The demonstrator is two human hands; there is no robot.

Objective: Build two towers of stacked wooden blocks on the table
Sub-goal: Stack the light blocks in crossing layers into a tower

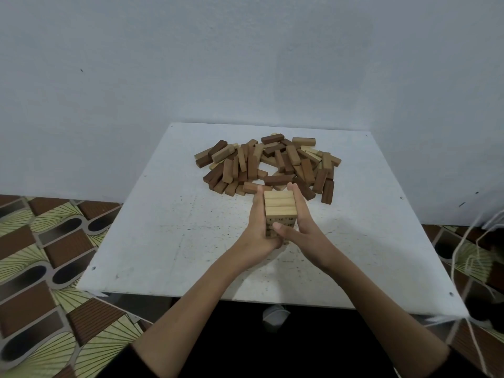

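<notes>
The fingers [296,199] of both hands lie straight and flat against opposite sides of the tower [280,211], not curled round it. The left hand [257,227] presses the tower's left face, its fingertips reaching up to the top layer; the right hand [302,225] presses the right face, with its thumb laid across the near face lower down. Neither hand holds a loose block. Pressing from two sides like this looks meant to square the layers so that each course sits flush over the one below, which should give a steadier base for further blocks.

The tower stands between the two palms, touching both. Its top layer shows three pale blocks side by side, running left to right; the layers beneath are partly hidden by the hands, so their number cannot be told. It stands on the table [163,241], roughly at its middle.

Just behind the tower, toward the wall [245,64], lies the pile [268,165] of loose blocks, pale and dark mixed, tumbled over one another. The nearest of them lie close to the fingertips but apart from the tower. No second tower shows anywhere on the table, so by my judgement the task is in its early part: one tower begun, the other not yet started.

To either side of the table is patterned floor [41,255].
</notes>
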